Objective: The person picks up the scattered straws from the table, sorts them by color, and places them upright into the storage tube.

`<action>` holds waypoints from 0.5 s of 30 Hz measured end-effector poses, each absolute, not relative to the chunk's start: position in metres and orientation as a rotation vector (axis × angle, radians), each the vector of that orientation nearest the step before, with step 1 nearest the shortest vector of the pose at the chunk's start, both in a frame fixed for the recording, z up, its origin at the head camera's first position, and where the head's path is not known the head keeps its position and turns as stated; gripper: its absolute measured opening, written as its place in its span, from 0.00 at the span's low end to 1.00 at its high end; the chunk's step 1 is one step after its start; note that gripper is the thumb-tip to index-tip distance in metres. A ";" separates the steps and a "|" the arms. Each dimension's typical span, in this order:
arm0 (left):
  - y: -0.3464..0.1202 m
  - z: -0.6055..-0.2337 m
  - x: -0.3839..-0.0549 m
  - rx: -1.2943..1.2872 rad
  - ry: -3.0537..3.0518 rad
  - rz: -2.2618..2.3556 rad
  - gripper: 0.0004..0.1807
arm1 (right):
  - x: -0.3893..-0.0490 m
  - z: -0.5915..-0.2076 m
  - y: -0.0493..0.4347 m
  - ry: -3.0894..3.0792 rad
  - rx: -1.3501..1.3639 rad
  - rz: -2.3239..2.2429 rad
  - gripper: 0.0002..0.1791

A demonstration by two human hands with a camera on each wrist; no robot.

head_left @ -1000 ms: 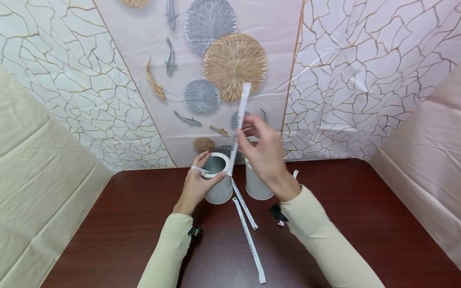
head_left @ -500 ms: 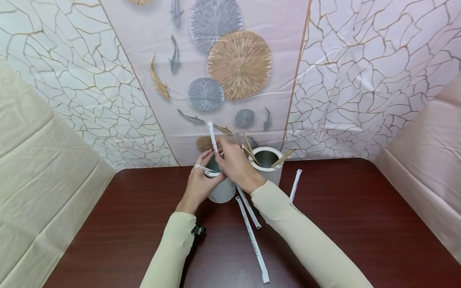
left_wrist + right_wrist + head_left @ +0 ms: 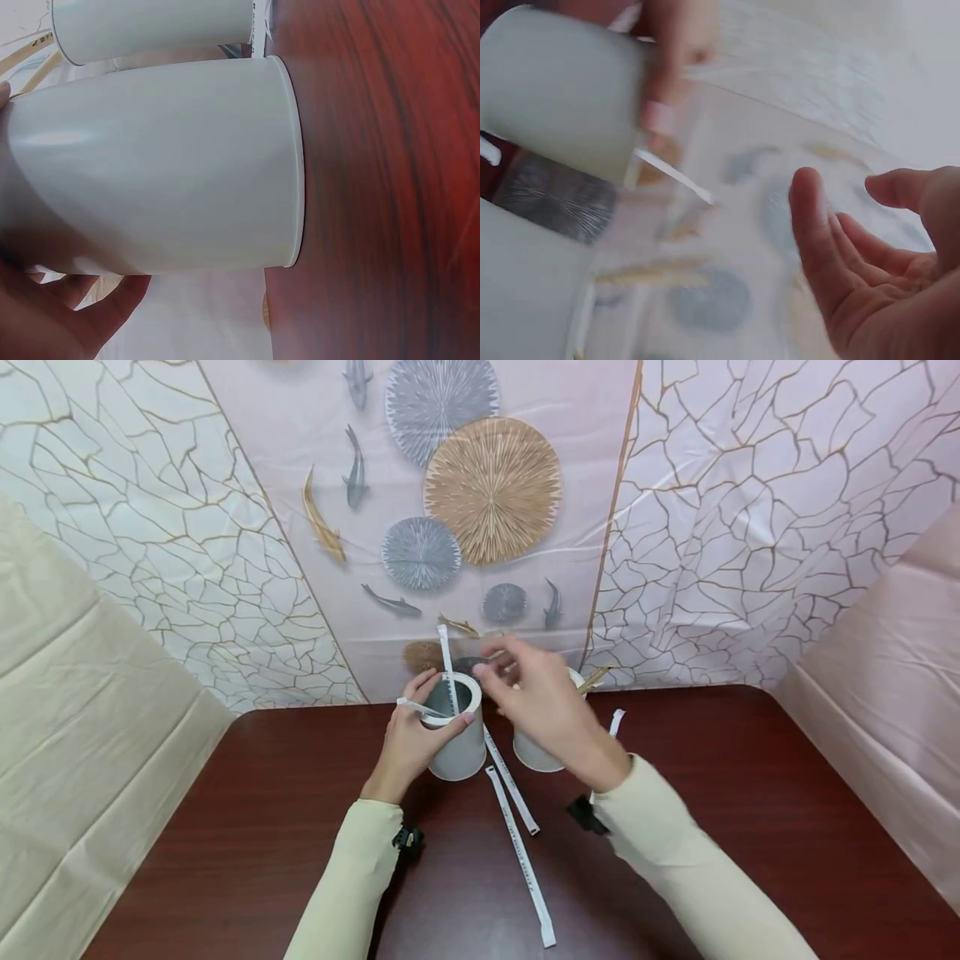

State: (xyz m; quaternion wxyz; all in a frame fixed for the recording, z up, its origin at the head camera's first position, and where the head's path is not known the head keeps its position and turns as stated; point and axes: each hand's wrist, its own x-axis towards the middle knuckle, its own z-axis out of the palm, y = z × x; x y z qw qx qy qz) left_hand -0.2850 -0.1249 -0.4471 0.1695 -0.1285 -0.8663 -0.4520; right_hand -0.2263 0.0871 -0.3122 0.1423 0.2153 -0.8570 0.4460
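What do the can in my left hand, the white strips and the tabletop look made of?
Can: probably painted metal or plastic, smooth, satin, judging by its highlight and thin base lip. White strips: likely matte paper wrappers, with printing and flattened ends. Tabletop: wood or wood-look laminate; streaky red-brown grain, slight sheen.

2 cream sleeves (image 3: 347,872), black wrist devices (image 3: 407,841)
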 end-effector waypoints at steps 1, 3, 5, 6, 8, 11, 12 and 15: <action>-0.125 -0.447 -0.285 -0.370 -2.464 -1.286 0.46 | -0.221 -0.308 0.098 -2.458 0.601 1.348 0.15; -0.124 -0.445 -0.285 -0.377 -2.464 -1.291 0.46 | -0.211 -0.302 0.119 -2.423 0.537 1.444 0.14; -0.125 -0.444 -0.286 -0.380 -2.458 -1.297 0.45 | -0.206 -0.298 0.140 -2.389 0.448 1.489 0.14; -0.125 -0.444 -0.286 -0.378 -2.454 -1.300 0.45 | -0.205 -0.299 0.150 -2.368 0.393 1.518 0.15; -0.126 -0.444 -0.286 -0.373 -2.451 -1.303 0.45 | -0.206 -0.305 0.169 -2.323 0.279 1.568 0.16; -0.126 -0.446 -0.286 -0.367 -2.452 -1.312 0.45 | -0.216 -0.329 0.194 -2.310 0.116 1.632 0.18; -0.125 -0.446 -0.286 -0.366 -2.455 -1.315 0.45 | -0.221 -0.340 0.202 -2.327 0.074 1.652 0.19; -0.123 -0.448 -0.285 -0.366 -2.464 -1.323 0.45 | -0.234 -0.377 0.222 -2.456 -0.060 1.722 0.22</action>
